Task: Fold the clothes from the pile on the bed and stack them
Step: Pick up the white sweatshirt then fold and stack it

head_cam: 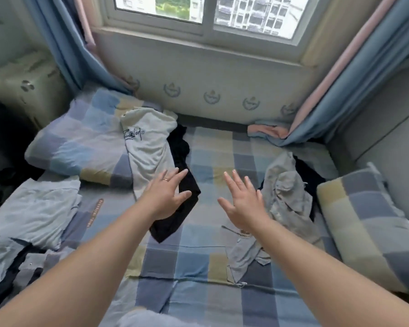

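Both my hands hover over the checked bed sheet (203, 232) with straight, spread fingers and hold nothing. My left hand (168, 194) is above a black garment (182, 161) that lies partly under a white shirt with dark lettering (149, 147). My right hand (243, 201) is just left of a crumpled grey garment (286, 197), which covers another dark piece (312, 175). At the near left lies a heap of pale blue and dark clothes (33, 213).
A checked pillow (80, 142) lies at the far left and a second one (368, 223) at the right edge. Blue and pink curtains (354, 74) hang at both sides of the window. A pale bedside cabinet (26, 83) stands far left.
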Action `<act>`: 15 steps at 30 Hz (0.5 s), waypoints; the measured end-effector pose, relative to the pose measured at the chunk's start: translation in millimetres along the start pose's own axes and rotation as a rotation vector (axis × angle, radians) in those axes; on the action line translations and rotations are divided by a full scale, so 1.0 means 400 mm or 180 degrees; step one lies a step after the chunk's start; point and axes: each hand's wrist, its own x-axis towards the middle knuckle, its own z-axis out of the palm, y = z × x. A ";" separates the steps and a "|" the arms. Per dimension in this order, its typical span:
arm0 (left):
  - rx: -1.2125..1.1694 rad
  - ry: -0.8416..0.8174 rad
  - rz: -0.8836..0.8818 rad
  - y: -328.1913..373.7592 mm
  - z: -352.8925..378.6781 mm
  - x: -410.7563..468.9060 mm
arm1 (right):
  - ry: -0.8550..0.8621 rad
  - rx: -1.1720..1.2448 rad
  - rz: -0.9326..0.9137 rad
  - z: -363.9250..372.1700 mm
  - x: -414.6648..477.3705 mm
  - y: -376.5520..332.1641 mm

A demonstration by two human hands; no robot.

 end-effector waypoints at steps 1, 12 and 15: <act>0.0035 -0.0062 0.0072 0.032 0.017 0.026 | 0.0020 0.0052 0.0094 -0.005 -0.006 0.035; 0.0201 -0.0793 0.0555 0.080 0.253 0.292 | -0.0075 0.0303 0.0952 0.163 0.039 0.229; 0.0136 -0.0883 0.0476 -0.041 0.324 0.388 | -0.0189 0.0270 0.0921 0.271 0.160 0.214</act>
